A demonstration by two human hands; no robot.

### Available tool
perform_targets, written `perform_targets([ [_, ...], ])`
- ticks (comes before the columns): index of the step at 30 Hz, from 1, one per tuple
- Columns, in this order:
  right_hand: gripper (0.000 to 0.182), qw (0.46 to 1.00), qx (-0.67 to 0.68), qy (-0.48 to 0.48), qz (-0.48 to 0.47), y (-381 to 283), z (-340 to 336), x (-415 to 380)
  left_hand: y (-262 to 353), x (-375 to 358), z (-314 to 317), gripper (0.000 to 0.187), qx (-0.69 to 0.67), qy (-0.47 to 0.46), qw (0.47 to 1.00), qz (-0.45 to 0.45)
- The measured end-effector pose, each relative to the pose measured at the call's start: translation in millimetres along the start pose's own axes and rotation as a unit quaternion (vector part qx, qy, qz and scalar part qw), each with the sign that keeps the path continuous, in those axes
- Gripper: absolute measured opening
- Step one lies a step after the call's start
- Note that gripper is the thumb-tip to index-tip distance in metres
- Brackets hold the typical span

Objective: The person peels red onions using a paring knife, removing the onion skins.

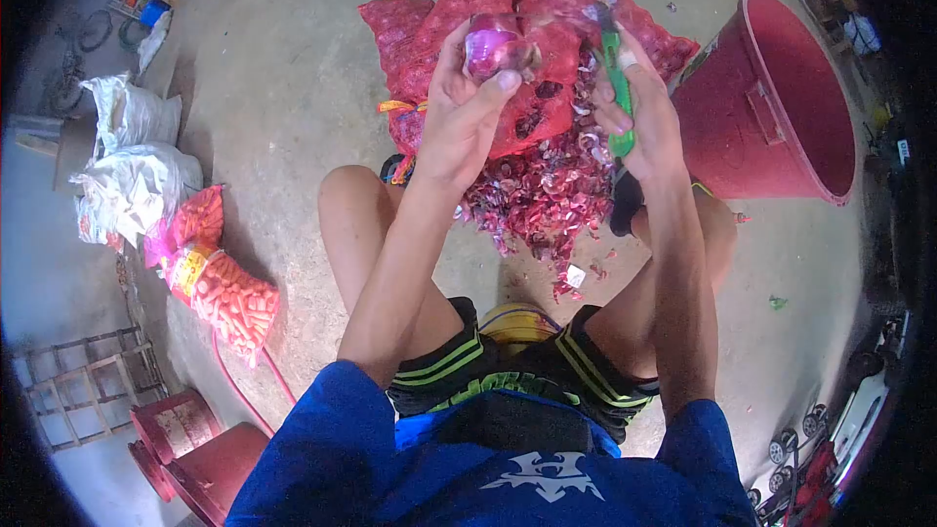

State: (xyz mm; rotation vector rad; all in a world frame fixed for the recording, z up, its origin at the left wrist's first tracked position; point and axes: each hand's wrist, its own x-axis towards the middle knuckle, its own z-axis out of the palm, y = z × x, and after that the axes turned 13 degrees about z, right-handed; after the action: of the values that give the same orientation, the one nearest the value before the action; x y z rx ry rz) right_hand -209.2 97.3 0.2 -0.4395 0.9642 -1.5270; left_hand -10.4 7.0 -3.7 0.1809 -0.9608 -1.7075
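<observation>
A purple-red onion (495, 47), with some loose brownish skin at its right side, is held up in my left hand (463, 117). My right hand (641, 107) grips a green-handled knife (618, 88) upright, its blade end blurred near the top, a short gap to the right of the onion. Behind both hands lie red mesh sacks (473, 0) filled with onions. Below them a heap of onion peels (547, 185) spreads on the floor between my legs.
To the right a large red tub (722, 127) leans with its mouth open. White sacks (142, 176) and a mesh bag of carrots (229, 298) stand at the left. Red buckets (210, 468) are at the lower left, wheeled equipment (786, 449) at the lower right.
</observation>
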Motion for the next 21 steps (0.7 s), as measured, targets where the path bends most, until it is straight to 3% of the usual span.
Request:
perform_targets([
  [5, 0.05, 0.996, -0.05, 0.066, 0.011, -6, -21, 3, 12, -1, -4, 0.076, 0.01, -0.036, 0.999, 0.02],
  [7, 0.052, 0.935, -0.337, 0.114, -0.015, -6, -10, -1, 13, -1, -8, 0.076, 0.031, -0.038, 0.999, 0.021],
  [8, 0.052, 0.935, -0.337, 0.11, -0.014, 1, -8, -1, 14, 0, -10, 0.076, 0.051, -0.04, 0.998, 0.022],
  [10, 0.056, 0.93, -0.329, 0.06, -0.151, 21, -5, -2, 13, 0, -13, 0.078, 0.103, -0.042, 0.993, 0.046],
  [11, 0.056, 0.93, -0.33, 0.057, -0.148, 21, -1, -9, 12, 0, -13, 0.079, 0.153, -0.046, 0.985, 0.068],
  [12, 0.058, 0.909, -0.378, 0.033, -0.175, 17, 6, -18, 12, -1, -12, 0.079, 0.155, -0.042, 0.985, 0.069],
  [14, 0.06, 0.859, -0.446, 0.003, -0.251, 17, 15, -22, 13, -3, -13, 0.081, 0.293, -0.039, 0.952, 0.082],
  [17, 0.059, 0.817, -0.524, 0.007, -0.24, 9, 27, -31, 12, -2, -14, 0.077, 0.383, -0.054, 0.915, 0.117],
  [21, 0.06, 0.788, -0.541, -0.009, -0.293, 10, 22, -26, 10, -2, -13, 0.073, 0.393, -0.043, 0.904, 0.163],
])
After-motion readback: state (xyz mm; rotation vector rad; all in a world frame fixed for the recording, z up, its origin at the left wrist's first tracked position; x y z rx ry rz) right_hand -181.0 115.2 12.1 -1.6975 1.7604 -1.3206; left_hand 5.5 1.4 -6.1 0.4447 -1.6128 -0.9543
